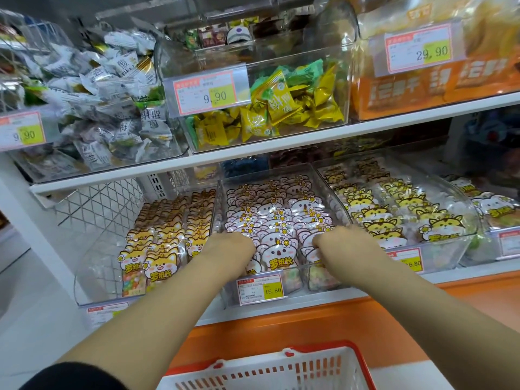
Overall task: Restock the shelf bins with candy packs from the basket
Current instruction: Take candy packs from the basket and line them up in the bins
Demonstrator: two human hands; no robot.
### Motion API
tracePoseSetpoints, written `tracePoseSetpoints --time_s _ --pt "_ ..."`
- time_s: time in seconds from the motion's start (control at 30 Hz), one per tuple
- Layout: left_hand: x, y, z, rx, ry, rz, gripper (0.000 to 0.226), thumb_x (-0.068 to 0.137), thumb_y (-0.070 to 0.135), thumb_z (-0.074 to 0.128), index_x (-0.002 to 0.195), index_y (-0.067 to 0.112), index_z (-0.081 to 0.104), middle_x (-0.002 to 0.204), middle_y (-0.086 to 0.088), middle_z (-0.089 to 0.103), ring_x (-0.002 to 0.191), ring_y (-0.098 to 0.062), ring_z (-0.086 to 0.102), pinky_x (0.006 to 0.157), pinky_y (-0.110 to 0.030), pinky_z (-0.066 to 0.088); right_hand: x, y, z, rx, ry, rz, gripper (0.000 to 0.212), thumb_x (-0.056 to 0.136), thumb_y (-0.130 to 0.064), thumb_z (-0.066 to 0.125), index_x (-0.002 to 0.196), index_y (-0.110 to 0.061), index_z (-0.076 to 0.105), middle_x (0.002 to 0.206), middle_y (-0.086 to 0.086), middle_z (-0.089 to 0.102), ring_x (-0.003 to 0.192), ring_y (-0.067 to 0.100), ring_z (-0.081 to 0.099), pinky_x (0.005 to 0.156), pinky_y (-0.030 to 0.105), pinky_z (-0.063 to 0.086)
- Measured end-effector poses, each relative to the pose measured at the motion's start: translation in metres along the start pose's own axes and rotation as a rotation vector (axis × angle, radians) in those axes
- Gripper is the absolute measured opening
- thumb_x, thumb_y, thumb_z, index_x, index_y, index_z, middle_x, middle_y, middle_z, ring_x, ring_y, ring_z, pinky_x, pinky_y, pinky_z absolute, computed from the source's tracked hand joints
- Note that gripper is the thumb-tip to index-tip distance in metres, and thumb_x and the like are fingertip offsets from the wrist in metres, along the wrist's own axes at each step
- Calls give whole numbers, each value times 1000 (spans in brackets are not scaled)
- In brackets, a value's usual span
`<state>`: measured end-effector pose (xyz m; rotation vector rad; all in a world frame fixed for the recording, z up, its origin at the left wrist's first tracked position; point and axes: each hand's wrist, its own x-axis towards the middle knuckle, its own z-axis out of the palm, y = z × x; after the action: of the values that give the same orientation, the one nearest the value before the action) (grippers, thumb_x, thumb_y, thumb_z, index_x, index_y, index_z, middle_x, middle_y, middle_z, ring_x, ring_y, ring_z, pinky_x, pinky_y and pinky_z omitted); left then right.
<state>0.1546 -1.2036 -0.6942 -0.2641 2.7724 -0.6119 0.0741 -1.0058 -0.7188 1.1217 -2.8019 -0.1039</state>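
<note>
Both my hands reach into the clear middle bin (329,192) on the lower shelf. The bin holds rows of pink-and-white koala candy packs (277,218). My left hand (235,243) rests at the front left of the packs, its fingers bent down among them and hidden. My right hand (334,240) sits at the front right, fingers curled over a koala pack (309,253). A front koala pack (278,253) stands between my hands. The white basket with a red rim (349,358) is below, at the bottom edge; its contents are out of sight.
The bin to the left holds orange fox packs (157,240); the bin to the right holds yellow tiger packs (388,220). The upper shelf carries bins of wrapped sweets (270,108) with price tags. An orange shelf base (281,327) runs below.
</note>
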Motion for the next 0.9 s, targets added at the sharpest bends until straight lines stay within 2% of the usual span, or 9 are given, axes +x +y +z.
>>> tracePoseSetpoints --time_s 0.1,0.17,0.27,0.4,0.5,0.57,0.7,0.8,0.9 --pt "-10 -6 0 -11 -14 35 13 96 12 58 107 18 60 114 -9 63 111 -30 61 76 -35 41 -10 -9 1 0 228 -27 34 69 -26 82 100 -22 69 93 -3 66 94 24 59 81 38 46" --pt "-16 -10 3 -40 -5 45 12 95 12 59 96 23 54 109 -7 65 108 -29 62 73 -34 42 -18 -22 -4 128 340 -133 32 69 -26 81 99 -21 71 96 -3 66 93 24 60 78 38 47" --pt "-24 -10 4 -191 106 15 20 95 24 59 115 29 60 121 -1 64 113 -27 61 77 -34 45 -21 -47 -5 399 163 -260 35 97 -31 55 131 -22 56 128 -3 55 111 24 57 88 40 49" --pt "-26 -7 4 -288 273 38 34 94 46 61 124 31 59 129 7 52 117 -21 57 82 -31 44 -4 -57 6 472 99 -209 58 97 -39 54 148 -25 30 157 -5 22 117 28 57 90 44 51" --pt "-19 -10 7 -259 227 62 31 93 46 62 117 26 64 131 5 53 116 -24 57 90 -36 49 5 -60 10 453 -9 -214 60 93 -37 58 144 -23 32 147 1 38 119 28 56 90 43 50" --pt "-17 -13 6 -232 183 75 22 92 45 64 96 24 61 126 0 56 111 -26 58 85 -37 48 4 -62 9 477 -21 -132 53 92 -33 59 138 -20 36 134 6 51 112 29 58 86 41 51" --pt "-16 -11 9 -185 163 72 29 95 43 62 81 23 46 111 -5 63 105 -29 61 78 -36 47 -6 -63 11 413 -12 -37 48 94 -30 57 135 -19 34 130 7 51 106 30 60 80 39 52" --pt "-12 -7 14 -170 210 47 23 95 40 62 87 19 57 114 -5 60 106 -29 61 74 -33 42 -5 -63 13 422 5 -44 54 93 -32 59 138 -20 32 131 6 50 106 29 60 81 39 52" --pt "-5 -8 17 -158 233 45 31 94 38 63 115 15 68 121 -6 51 109 -28 59 84 -39 51 3 -59 16 438 -34 -91 73 92 -35 61 151 -20 21 143 6 42 115 28 58 87 40 53"
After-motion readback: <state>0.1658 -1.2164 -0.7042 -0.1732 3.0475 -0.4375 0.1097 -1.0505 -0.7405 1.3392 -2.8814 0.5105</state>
